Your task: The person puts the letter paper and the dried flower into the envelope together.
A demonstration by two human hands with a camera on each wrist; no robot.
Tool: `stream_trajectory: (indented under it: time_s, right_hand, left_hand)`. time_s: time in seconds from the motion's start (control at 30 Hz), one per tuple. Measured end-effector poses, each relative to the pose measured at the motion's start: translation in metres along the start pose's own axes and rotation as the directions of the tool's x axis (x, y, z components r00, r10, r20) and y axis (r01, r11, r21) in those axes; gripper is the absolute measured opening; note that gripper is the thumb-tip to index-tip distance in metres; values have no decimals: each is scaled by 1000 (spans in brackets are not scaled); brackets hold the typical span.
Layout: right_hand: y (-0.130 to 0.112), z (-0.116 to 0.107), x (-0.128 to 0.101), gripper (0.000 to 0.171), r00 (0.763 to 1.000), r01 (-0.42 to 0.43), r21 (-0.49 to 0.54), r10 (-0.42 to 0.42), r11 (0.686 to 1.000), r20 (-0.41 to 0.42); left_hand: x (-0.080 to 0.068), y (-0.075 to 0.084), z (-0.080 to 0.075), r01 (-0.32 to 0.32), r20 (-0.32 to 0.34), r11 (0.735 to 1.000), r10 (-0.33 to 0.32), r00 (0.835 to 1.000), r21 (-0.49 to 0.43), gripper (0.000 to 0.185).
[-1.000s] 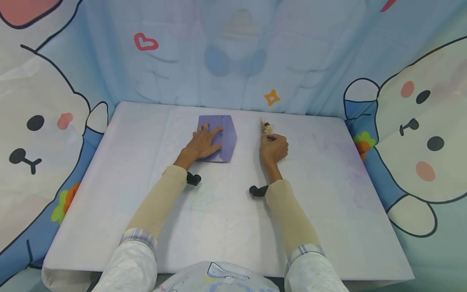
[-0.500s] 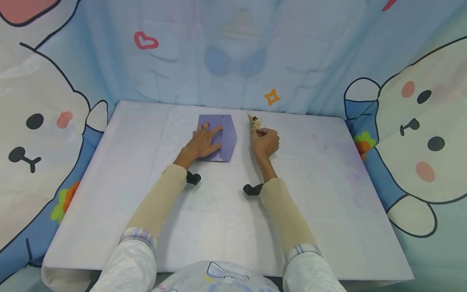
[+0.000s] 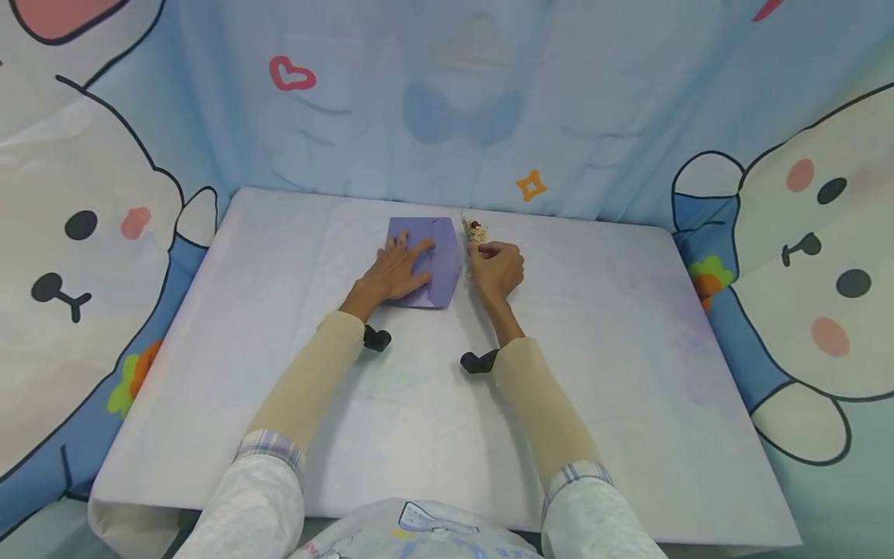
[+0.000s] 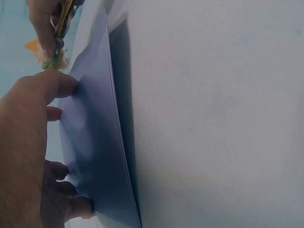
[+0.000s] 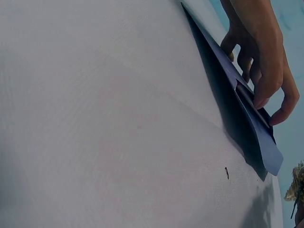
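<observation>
A purple paper envelope (image 3: 447,268) lies near the back of the table, its pointed flap unfolded to the right. Spread across it is my left hand (image 3: 393,273), fingertips pressing on the paper. In the right wrist view, the thumb and a finger of that hand sit beside the slit of the envelope's pocket (image 5: 247,97). My right hand (image 3: 497,268) pinches a small bunch of dried flowers (image 3: 476,231) just right of the flap's tip. Its blossoms, cream with a dark red one, point away from me; the stems are mostly hidden by the hand in the head view.
White cloth covers the table (image 3: 412,435). A blue curtain (image 3: 349,140) printed with cartoon animals hangs close behind and at both sides. A tiny dark scrap (image 5: 226,173) lies on the cloth close to the envelope.
My right hand has moved left with the dried flowers, from well apart to close beside the envelope's flap. The left hand stays spread on the envelope. The head view has shifted slightly.
</observation>
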State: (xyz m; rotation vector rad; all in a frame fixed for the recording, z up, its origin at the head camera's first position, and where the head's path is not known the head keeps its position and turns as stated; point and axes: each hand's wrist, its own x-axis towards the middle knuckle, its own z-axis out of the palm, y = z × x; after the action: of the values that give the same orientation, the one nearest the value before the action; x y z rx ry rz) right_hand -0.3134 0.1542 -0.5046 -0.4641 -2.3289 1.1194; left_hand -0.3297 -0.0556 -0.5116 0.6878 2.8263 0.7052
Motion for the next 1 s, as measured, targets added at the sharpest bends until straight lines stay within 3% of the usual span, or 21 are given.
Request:
stream_trajectory:
  time_s: [0.17, 0.33, 1.0]
  right_hand:
    - [-3, 7, -3, 25, 1000, 22, 12, -22, 1000, 13]
    - [-6, 13, -7, 25, 999, 35, 4, -35, 999, 26]
    - [-2, 32, -15, 24, 995, 57, -53, -52, 997, 84]
  left_hand:
    - [-11, 11, -12, 11, 7, 1000, -11, 1000, 1, 70]
    - [-13, 14, -12, 18, 15, 1000, -19, 1000, 10, 70]
    - [-12, 8, -12, 19, 17, 1000, -19, 1000, -14, 71]
